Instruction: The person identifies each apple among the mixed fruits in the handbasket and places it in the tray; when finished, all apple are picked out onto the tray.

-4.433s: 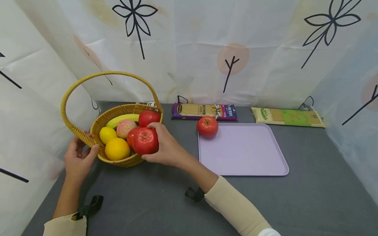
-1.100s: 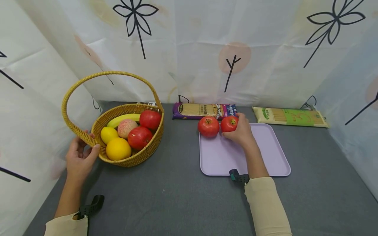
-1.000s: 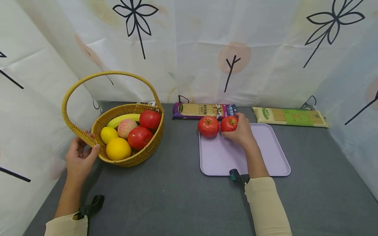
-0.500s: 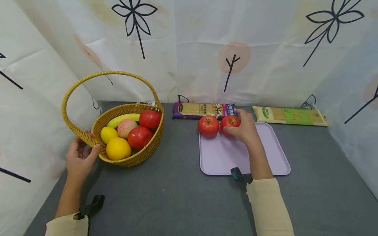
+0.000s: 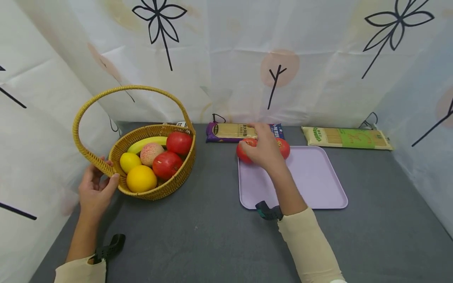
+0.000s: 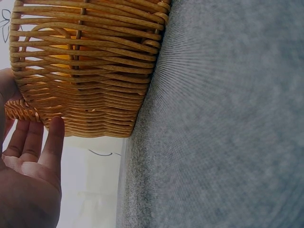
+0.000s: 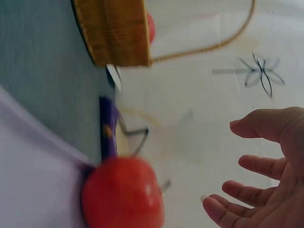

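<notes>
My left hand point(image 5: 94, 191) holds the yellow wicker basket point(image 5: 177, 184) at its left side, where the handle meets the rim; in the left wrist view its fingers point(image 6: 53, 142) lie against the weave. Inside the basket are a banana point(image 5: 141, 144), a peach point(image 5: 151, 153), a lemon point(image 5: 129, 161), an orange point(image 5: 142, 179) and two red fruits point(image 5: 168, 165). My right hand point(image 5: 267, 151) passes over the lilac tray point(image 5: 318, 177), fingers apart and holding nothing. Below it, partly hidden, sit a left red apple point(image 5: 244, 156) and a right red apple point(image 5: 284, 147) at the tray's back-left corner.
Behind the tray lies a purple noodle packet point(image 5: 226, 133), partly covered by my right hand. A green and yellow noodle packet point(image 5: 347, 138) lies at the back right. A patterned white curtain point(image 5: 233, 78) closes off the back and sides of the grey table point(image 5: 198, 236).
My right hand carried a red apple from the basket to the tray, set it beside the other and let go. It has since moved left over the apples. My left hand stays on the basket.
</notes>
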Tool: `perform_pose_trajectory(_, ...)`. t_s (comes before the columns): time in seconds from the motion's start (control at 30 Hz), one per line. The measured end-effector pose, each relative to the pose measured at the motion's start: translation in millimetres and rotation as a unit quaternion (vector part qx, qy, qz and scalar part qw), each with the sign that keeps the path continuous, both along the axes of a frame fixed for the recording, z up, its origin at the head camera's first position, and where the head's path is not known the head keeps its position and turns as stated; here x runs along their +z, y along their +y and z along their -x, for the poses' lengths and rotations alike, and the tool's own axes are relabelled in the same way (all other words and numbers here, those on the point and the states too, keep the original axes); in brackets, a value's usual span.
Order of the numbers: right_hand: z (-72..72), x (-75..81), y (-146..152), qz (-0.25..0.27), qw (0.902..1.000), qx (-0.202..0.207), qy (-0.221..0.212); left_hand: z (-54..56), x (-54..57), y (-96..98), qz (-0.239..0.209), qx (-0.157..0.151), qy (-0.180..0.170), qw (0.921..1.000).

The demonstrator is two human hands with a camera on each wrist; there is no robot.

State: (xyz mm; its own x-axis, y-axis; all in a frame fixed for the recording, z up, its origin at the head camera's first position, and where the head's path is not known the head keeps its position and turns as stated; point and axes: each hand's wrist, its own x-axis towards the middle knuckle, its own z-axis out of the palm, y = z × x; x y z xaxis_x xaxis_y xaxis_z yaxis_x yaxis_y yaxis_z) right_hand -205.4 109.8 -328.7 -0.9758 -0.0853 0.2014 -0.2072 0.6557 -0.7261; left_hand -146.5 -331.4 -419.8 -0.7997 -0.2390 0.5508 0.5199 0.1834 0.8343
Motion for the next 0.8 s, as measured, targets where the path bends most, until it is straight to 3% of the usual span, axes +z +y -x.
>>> perform_pose_trajectory(0.17, 9.5, 6.0, -52, -0.023, 0.998, 0.059, 0.005, -3.2, 3.3, 2.2, -0.002, -0.002, 0.008, 1.0)
perform_pose_trajectory(0.3, 19.1, 15.7, -89, -0.045, 0.9922, 0.116, 0.01, 0.2, 0.8, 1.8, -0.006, -0.017, 0.026, 0.9995)
perform_pose_trajectory(0.5, 33.5, 21.2, -145, -0.12, 0.9798, 0.157, -0.028, 4.8, -7.6, -3.0, -0.018, -0.031, 0.03, 0.9989)
perform_pose_trajectory(0.6, 39.0, 11.0, -176, -0.203, 0.967, 0.151, -0.027, 3.5, -5.4, -3.9, -0.026, -0.034, 0.03, 0.9986)
perform_pose_trajectory(0.7, 41.8, -1.8, -202, -0.311, 0.9415, 0.13, -0.014, 2.0, -3.2, -4.3, -0.019, -0.031, 0.031, 0.9989)
perform_pose_trajectory(0.8, 45.0, -6.8, -218, -0.369, 0.9228, 0.107, -0.03, 1.9, -2.5, -3.2, -0.014, -0.032, 0.04, 0.9986)
